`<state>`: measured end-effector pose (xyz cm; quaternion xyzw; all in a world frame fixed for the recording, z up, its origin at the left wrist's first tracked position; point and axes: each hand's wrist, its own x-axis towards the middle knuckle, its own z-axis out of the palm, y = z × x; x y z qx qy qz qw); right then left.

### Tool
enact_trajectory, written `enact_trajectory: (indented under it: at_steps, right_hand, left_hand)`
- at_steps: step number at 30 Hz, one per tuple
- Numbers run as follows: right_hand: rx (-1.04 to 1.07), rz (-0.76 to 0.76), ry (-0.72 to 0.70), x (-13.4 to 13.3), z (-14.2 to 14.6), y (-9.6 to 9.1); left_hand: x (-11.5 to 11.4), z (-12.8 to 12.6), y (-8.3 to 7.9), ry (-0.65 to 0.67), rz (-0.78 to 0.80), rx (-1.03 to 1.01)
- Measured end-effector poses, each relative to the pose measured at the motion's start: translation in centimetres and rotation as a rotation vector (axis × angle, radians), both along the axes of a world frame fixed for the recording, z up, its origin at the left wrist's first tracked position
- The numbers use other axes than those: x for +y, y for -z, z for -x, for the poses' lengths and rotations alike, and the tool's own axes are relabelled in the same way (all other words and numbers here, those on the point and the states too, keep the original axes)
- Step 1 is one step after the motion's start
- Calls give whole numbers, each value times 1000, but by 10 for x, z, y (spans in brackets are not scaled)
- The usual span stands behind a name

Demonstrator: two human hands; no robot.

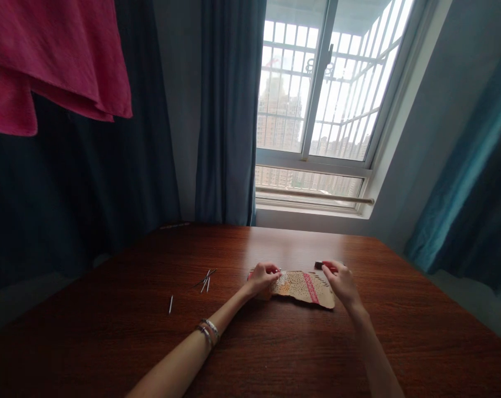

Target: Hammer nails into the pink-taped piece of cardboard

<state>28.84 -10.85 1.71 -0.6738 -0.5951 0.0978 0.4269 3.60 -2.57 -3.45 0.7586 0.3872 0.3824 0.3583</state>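
A tan, cardboard-like sheet [295, 287] with a torn-looking edge lies on the table. Dark dots, white and orange patches, a pink-red band and a row of dark marks at its right end cover it. My left hand [263, 277] rests at the sheet's left part with thumb and fingers pinched together; a tiny pale thing shows at the fingertips, too small to name. Just beyond the sheet's far right corner, my right hand [340, 281] grips a small dark block [318, 265] between thumb and fingers. Two bracelets circle my left wrist.
Several thin metallic sticks [206, 281] lie crossed left of the sheet, and a single one [170, 304] lies nearer. The brown wooden table [250, 354] reaches toward a barred window [308, 110]. A pink cloth [68, 61] hangs at upper left, beside dark blue curtains [227, 110].
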Motion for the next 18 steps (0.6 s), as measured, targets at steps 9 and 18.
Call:
enact_trajectory:
  at_steps: [9,18]
  right_hand:
    - [-463,506,405,-98,-39,33]
    - [-686,479,245,-98,-26,41]
  left_hand:
    - [-1,1,-1,-16,-9,42]
    - [-5,1,-5,-26,2,42]
